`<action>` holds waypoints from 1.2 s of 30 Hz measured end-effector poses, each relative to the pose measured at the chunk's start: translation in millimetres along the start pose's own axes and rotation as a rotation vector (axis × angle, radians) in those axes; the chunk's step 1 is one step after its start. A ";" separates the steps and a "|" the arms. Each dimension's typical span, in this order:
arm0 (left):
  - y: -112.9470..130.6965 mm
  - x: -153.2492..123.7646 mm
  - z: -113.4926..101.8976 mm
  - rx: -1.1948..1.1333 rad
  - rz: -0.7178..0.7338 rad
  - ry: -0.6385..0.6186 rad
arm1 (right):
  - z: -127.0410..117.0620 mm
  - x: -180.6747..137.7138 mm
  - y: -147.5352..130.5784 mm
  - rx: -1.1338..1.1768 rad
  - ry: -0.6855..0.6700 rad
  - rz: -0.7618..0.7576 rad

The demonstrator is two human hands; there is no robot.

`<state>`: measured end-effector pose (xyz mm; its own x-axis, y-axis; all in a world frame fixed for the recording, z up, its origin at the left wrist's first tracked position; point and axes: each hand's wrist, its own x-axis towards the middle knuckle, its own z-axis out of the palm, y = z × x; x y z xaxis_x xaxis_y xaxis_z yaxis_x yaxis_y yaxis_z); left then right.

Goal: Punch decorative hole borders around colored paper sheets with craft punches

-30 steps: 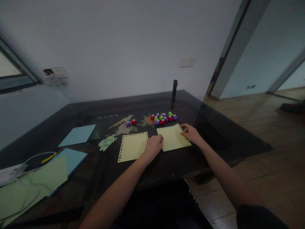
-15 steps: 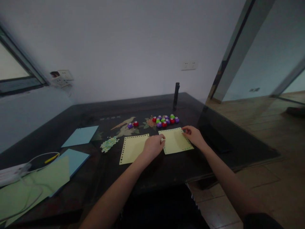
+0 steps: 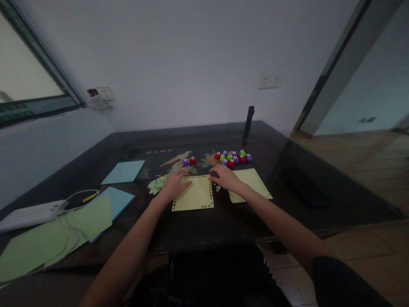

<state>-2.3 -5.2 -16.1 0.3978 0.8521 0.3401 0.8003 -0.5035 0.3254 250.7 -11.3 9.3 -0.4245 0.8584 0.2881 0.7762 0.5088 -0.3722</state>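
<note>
A yellow sheet of paper [image 3: 194,197] with a row of small punched holes along its edges lies in front of me. My left hand [image 3: 174,185] is at its left edge, thumb and fingers apart, with the thumb over the paper. At the top right corner is my right hand [image 3: 224,177], its fingers also spread. Neither hand visibly grips anything. A second yellow sheet [image 3: 252,184] with edge holes lies to the right, partly under my right forearm. Tiny paper bits [image 3: 218,188] are between the sheets. A pile of pale green and yellow paper bits [image 3: 156,185] lies beside my left hand.
Several small red, green and purple craft punches [image 3: 235,159] cluster behind the sheets; a purple one [image 3: 185,162] and a red one [image 3: 192,160] stand apart. Blue sheets [image 3: 123,172], green paper [image 3: 79,224] and a white power strip [image 3: 35,213] are left. A black upright object [image 3: 248,125] stands behind.
My right hand has left the right sheet and moved left to the left sheet's corner. My left hand has moved to that sheet's left edge. The left sheet looks turned straighter. The view shifted.
</note>
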 end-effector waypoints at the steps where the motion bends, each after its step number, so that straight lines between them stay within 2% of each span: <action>1: -2.0 -0.8 2.1 0.020 -0.010 -0.021 | 6.6 5.0 -2.2 -0.050 -0.015 0.001; 5: -2.4 -1.3 4.2 0.117 -0.042 -0.098 | 22.9 14.0 -7.1 -0.199 -0.090 0.024; 11: -0.1 -1.7 0.6 0.206 -0.020 -0.103 | 27.0 12.5 -10.8 -0.248 -0.124 0.015; 20: -1.7 -1.7 1.6 0.179 -0.001 -0.065 | 25.8 10.0 -15.1 -0.123 -0.031 0.031; 30: 2.3 0.0 -0.3 0.045 -0.034 -0.030 | 33.7 17.7 -9.0 0.203 0.055 0.150; 34: 1.0 1.3 -5.4 -0.109 -0.139 0.000 | 33.6 19.0 -3.0 0.430 0.079 0.203; 36: -0.7 2.4 -11.7 -0.174 -0.171 0.038 | 30.0 17.7 -2.3 0.543 0.032 0.228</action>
<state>-7.1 -4.4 -5.2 0.2432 0.9229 0.2985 0.7641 -0.3719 0.5271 227.5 4.7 -11.2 -0.2535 0.9521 0.1711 0.4926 0.2793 -0.8242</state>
